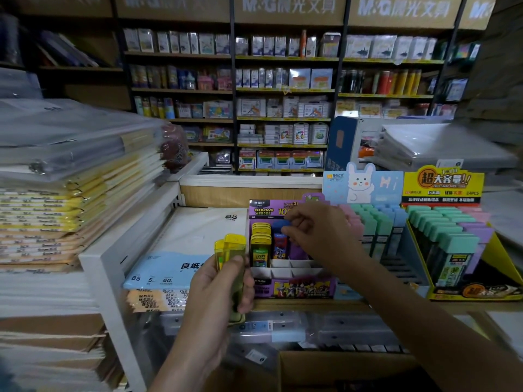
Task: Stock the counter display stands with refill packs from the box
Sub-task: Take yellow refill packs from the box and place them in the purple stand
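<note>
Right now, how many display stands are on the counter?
3. Purple stand in the middle, where the right hand pinches a blue pack; bunny stand beside it; yellow stand far right. Others may sit out of frame.

Dim shop, stocked wall shelves (283,89)

Light: dim indoor, cool cast, source unseen.
Brightest: far wall shelves (283,89).
Darkest: near cardboard box (325,369) and all four corners.
Glare: pale sheen on plastic-wrapped stacks (70,142), left.
Sharpest: purple display stand (294,288); left hand (218,287) gripping yellow packs (230,250).
Slightly soft: right hand (317,230) pinching blue pack (280,225).
Blur: smeared left and right edges; far header signs (288,5) hazy.
Distortion: wide-angle bowing of shelf lines.
</note>
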Motion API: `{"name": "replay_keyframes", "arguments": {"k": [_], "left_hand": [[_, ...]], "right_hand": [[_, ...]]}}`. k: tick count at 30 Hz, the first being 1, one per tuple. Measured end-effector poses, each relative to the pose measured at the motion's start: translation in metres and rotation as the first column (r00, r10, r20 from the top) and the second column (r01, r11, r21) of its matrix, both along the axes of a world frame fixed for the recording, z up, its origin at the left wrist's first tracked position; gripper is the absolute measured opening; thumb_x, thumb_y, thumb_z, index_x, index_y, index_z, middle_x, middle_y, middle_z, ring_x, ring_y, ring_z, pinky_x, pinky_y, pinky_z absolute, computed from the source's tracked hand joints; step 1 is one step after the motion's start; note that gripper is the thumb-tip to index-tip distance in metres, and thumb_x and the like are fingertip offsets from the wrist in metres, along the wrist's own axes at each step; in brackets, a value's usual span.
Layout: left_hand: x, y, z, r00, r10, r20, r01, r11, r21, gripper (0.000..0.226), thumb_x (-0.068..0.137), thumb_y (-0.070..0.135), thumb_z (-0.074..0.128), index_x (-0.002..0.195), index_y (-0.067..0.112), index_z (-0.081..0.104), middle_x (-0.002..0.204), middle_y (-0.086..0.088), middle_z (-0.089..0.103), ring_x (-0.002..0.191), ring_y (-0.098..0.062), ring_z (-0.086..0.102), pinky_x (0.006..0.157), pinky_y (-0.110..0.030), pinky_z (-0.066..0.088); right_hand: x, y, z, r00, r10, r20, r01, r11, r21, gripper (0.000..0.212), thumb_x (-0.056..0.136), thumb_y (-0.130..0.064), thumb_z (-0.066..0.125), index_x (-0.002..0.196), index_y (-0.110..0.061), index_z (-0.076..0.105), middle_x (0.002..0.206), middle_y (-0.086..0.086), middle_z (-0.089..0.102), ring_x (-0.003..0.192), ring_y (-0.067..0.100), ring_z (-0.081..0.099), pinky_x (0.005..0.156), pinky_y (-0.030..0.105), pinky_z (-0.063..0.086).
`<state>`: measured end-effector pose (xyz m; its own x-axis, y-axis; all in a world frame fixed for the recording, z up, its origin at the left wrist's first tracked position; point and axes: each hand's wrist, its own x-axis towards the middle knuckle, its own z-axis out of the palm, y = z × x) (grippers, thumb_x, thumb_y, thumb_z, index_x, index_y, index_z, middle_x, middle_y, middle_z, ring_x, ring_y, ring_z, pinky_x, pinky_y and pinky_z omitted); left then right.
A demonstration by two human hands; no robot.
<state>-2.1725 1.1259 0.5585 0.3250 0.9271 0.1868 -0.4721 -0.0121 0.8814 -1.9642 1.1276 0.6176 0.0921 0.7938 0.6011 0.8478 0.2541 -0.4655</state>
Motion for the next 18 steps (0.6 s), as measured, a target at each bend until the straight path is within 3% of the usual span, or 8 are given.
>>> {"name": "replay_keyframes", "arguments": {"k": [3,9,13,18], "left_hand": [[0.0,0.002,-0.001,1.0,-0.018,0.016,0.018,1.0,-0.012,0.025,0.1,0.014,0.054,0.08,0.018,0.068,0.07,-0.014,0.06,0.048,-0.017,0.043,0.045,-0.028,0.032],[0.001,0.004,-0.003,0.999,-0.035,0.015,0.035,0.998,-0.042,0.019,0.101,0.013,0.047,0.101,0.001,0.06,0.07,-0.016,0.06,0.047,-0.019,0.045,0.042,-0.027,0.033],[0.002,0.001,0.0,0.999,-0.042,0.014,0.043,0.997,-0.069,0.028,0.102,0.019,0.038,0.103,-0.001,0.058,0.07,-0.016,0.059,0.047,-0.019,0.045,0.041,-0.028,0.033],[0.003,-0.005,0.005,0.998,-0.063,0.032,0.066,0.993,-0.095,0.045,0.104,0.027,0.031,0.104,-0.003,0.064,0.07,-0.016,0.059,0.049,-0.02,0.045,0.042,-0.028,0.033]], "right_hand": [[-0.002,-0.001,-0.004,0.999,-0.025,0.049,0.024,1.0,0.01,0.014,0.08,-0.017,0.081,0.092,-0.019,0.073,0.075,-0.007,0.066,0.069,0.006,0.062,0.071,0.008,0.049],[-0.004,-0.001,-0.005,0.998,-0.035,0.061,0.034,0.999,0.017,0.015,0.08,-0.017,0.081,0.091,-0.019,0.072,0.073,-0.014,0.059,0.066,-0.001,0.057,0.071,0.001,0.044],[-0.004,-0.005,-0.004,0.999,-0.037,0.037,0.038,0.999,-0.007,0.016,0.082,-0.018,0.08,0.095,-0.02,0.071,0.073,-0.016,0.059,0.068,0.002,0.058,0.065,0.01,0.05],[-0.009,-0.018,0.002,0.998,-0.027,-0.054,0.031,0.996,0.079,0.008,0.087,-0.015,0.074,0.092,-0.022,0.072,0.073,-0.01,0.065,0.069,0.007,0.061,0.066,0.02,0.054]]}}
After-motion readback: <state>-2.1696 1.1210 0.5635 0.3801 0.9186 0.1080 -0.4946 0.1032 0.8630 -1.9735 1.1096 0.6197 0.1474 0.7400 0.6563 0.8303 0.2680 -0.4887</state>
